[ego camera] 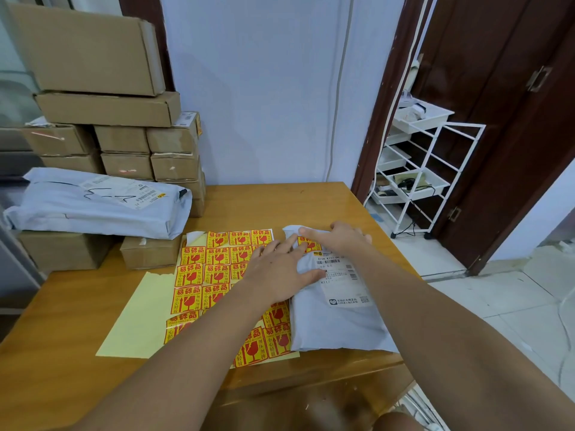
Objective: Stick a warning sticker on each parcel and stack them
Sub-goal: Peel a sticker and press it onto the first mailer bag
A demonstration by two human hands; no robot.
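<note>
Two hands are laid flat on a grey parcel [336, 309] that lies on the table [326, 203], its left edge overlapping a sheet of warning stickers [214, 275]. The left hand [277, 272] is spread with straight fingers, its fingertips reaching the parcel's upper left part, while the right hand [339, 237] is pressed down, fingers extended, over a red and yellow sticker [308, 243] near the parcel's top edge; nothing is pinched by either grip. A white shipping label [345, 281] is seen just below that sticker. The sticker appears to be being smoothed onto the bag, so this step is judged nearly finished. The parcel looks like a soft plastic mailing bag, light, pliable and rather slippery, so it is best taken by both long edges or scooped from beneath rather than pinched at a corner. A similar grey bag [99, 200] is seen resting on cardboard boxes [124, 150] at the table's left, where stacking is probably intended. Slipping of smooth bags on one another should be expected.
</note>
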